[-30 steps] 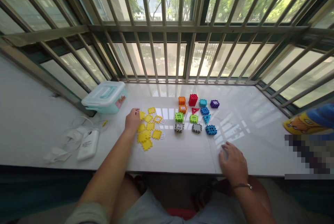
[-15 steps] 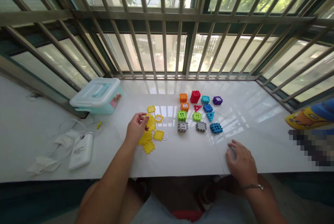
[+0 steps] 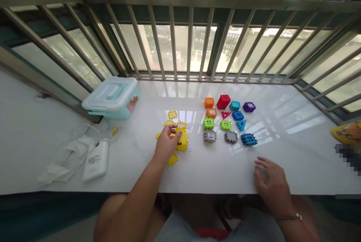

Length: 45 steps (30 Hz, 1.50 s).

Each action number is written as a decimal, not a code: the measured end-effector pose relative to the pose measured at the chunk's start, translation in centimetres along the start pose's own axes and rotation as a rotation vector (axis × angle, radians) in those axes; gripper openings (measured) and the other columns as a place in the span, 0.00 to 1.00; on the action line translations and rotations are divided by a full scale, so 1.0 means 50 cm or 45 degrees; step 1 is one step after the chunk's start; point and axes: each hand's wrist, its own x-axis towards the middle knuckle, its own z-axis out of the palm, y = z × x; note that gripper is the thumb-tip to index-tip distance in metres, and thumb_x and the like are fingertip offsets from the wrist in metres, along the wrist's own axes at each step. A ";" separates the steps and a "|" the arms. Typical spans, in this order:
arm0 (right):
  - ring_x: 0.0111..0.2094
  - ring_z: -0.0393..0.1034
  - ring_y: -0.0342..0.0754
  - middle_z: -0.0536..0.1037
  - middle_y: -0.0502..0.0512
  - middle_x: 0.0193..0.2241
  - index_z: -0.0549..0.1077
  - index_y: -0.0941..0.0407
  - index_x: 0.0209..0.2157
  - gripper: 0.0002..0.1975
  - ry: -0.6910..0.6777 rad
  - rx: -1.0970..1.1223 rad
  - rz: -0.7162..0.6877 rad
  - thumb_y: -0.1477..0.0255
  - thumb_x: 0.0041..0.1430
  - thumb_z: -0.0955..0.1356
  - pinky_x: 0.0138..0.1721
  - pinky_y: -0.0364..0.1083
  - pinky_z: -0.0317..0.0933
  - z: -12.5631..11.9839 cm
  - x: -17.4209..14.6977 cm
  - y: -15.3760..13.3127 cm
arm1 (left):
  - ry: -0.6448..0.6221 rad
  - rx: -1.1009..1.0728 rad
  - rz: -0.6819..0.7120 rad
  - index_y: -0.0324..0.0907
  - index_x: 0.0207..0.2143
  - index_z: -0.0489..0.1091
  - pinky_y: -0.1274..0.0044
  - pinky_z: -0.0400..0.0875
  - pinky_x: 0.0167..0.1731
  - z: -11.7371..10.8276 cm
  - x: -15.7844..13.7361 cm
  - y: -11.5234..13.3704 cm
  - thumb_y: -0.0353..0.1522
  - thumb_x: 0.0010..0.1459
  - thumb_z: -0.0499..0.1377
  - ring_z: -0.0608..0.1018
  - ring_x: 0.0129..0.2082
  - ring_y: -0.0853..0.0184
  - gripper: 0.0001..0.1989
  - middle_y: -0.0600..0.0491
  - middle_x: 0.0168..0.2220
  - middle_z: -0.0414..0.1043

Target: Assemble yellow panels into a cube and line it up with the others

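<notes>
My left hand [image 3: 166, 145] is closed on a yellow interlocking building tile [image 3: 184, 139] with notched edges, pinched between thumb and fingers. It is above other yellow tiles on the white table; one lies behind it [image 3: 172, 114] and another in front [image 3: 172, 159]. Small white window-pattern pieces [image 3: 189, 147] show beside the held tile, and some of the yellow tiles are partly hidden by the hand. My right hand [image 3: 272, 177] rests near the table's front edge with fingers loosely bent and apart, holding nothing.
Sorted stacks stand right of centre: orange [image 3: 209, 102], red [image 3: 223, 102], green [image 3: 209, 123], grey [image 3: 210, 136], blue [image 3: 249, 139] and purple [image 3: 249, 107]. A lidded teal box [image 3: 113, 99] is at the back left, before a white power bank [image 3: 96, 160] with cables. Window bars border the table.
My left hand has moved slightly right with the yellow tile, now covering a tile that showed earlier. The whole view has shifted as my head turned. My right hand stays near the table edge.
</notes>
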 end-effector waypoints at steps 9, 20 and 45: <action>0.25 0.73 0.46 0.84 0.51 0.39 0.70 0.51 0.61 0.23 -0.659 0.689 0.277 0.55 0.72 0.69 0.31 0.47 0.68 0.133 0.065 -0.366 | -0.170 0.055 -0.036 0.47 0.50 0.69 0.76 0.82 0.26 0.022 -0.029 -0.009 0.48 0.59 0.70 0.80 0.26 0.71 0.24 0.54 0.41 0.74; 0.25 0.67 0.45 0.75 0.47 0.24 0.71 0.51 0.34 0.16 -0.558 0.738 0.299 0.55 0.70 0.69 0.28 0.45 0.57 0.187 0.117 -0.384 | -0.276 0.095 0.113 0.47 0.48 0.70 0.79 0.75 0.28 0.029 -0.040 -0.028 0.46 0.65 0.66 0.79 0.26 0.70 0.17 0.55 0.38 0.78; 0.30 0.73 0.50 0.80 0.51 0.31 0.76 0.51 0.41 0.13 -0.502 0.793 0.217 0.60 0.75 0.64 0.35 0.47 0.62 0.184 0.120 -0.384 | -0.652 0.272 0.226 0.50 0.55 0.77 0.73 0.83 0.43 0.024 -0.070 0.001 0.37 0.62 0.68 0.86 0.42 0.63 0.18 0.49 0.52 0.83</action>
